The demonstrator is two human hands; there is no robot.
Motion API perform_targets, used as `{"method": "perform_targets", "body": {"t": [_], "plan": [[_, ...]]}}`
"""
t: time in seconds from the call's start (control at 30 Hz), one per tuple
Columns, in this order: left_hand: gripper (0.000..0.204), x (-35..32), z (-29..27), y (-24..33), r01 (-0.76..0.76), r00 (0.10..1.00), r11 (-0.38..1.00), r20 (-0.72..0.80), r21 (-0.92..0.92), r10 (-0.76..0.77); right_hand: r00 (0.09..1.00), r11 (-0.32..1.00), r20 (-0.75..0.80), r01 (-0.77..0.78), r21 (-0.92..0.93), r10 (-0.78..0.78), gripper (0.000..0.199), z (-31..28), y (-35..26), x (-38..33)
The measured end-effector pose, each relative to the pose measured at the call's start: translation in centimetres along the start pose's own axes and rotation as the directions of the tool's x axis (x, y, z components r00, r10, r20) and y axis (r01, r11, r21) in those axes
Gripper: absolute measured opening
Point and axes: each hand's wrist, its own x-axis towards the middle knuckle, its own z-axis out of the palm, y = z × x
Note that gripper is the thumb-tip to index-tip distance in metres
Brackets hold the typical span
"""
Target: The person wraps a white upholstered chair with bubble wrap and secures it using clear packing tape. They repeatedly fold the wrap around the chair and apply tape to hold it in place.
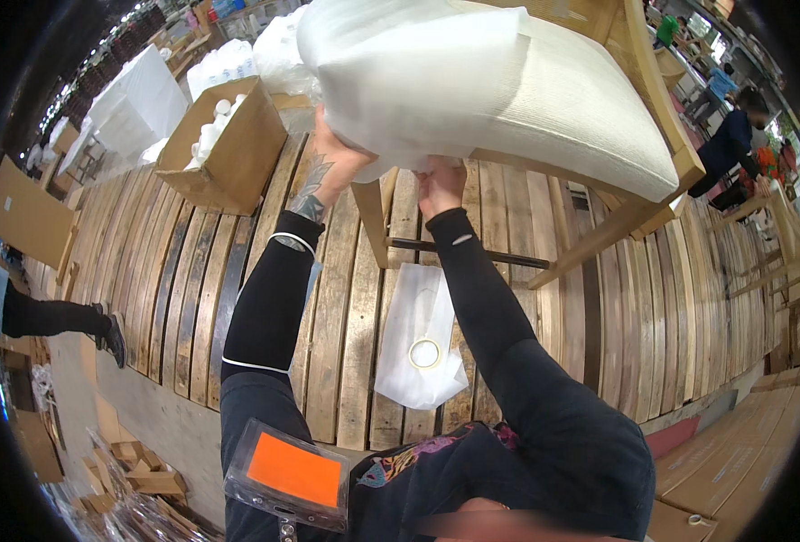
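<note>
A wooden chair (pixel 612 217) stands on wooden slats, its pale upholstered seat (pixel 590 117) partly covered by white foam wrap (pixel 409 81). My left hand (pixel 335 161) grips the wrap at the seat's near left corner, thumb up along its side and the other fingers partly hidden. Under the front edge, beside the chair's front leg (pixel 370 217), my right hand (pixel 442 187) has its fingers curled on the wrap's lower edge. Their tips are hidden below the seat. Beneath my arms a loose white foam sheet (pixel 409 307) lies on the slats, with a roll of tape (pixel 425 353) on top.
Left of the chair stands an open cardboard box (pixel 228 149) holding white rolls. Wooden slats (pixel 328 361) form the platform. A person's leg (pixel 57 318) shows at far left. Several people work at back right, one in dark clothes (pixel 730 144). Flat cartons (pixel 743 461) lie at lower right.
</note>
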Motion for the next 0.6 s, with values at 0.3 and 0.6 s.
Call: {"method": "perform_targets", "body": {"t": [0.3, 0.6], "plan": [[0.096, 0.1, 0.1, -1.5, 0.139, 0.984, 0.99, 0.116, -0.007, -0.137, 0.966, 0.999, 0.258, 0.028, -0.029, -0.019, 0.031, 1.5, 4.6, 5.6], [0.08, -1.7, 1.6, -2.5, 0.105, 0.977, 0.994, -0.185, -0.021, -0.107, 0.539, -0.298, 0.818, 0.762, -0.575, -0.2, 0.043, -0.2, 5.1, 6.9]]}}
